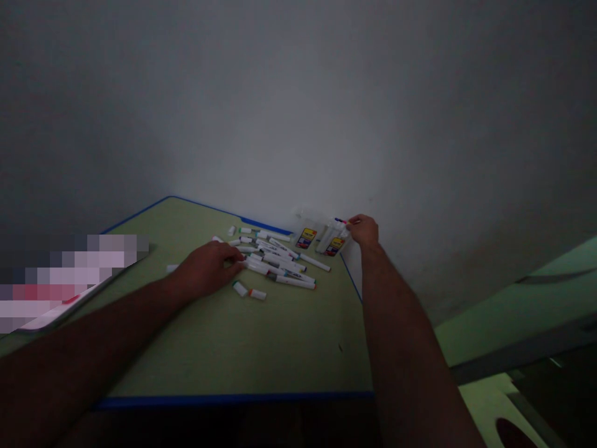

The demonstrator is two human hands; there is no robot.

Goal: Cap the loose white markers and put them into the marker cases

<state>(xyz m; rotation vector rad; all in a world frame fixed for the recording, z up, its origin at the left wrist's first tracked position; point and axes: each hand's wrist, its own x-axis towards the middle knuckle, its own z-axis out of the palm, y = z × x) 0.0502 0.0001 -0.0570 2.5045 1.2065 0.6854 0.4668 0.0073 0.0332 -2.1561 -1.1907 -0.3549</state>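
You're indoors, in what looks like a study corner, home or school unclear: markers [295, 282] on a table [224, 348] against a wall [280, 112].

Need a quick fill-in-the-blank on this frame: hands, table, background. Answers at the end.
1. The right hand is at a clear container, while the ____ is at the loose markers.
2. The table has ____ edging.
3. Behind the table rises a plain grey ____.

Missing words: left hand; blue; wall.
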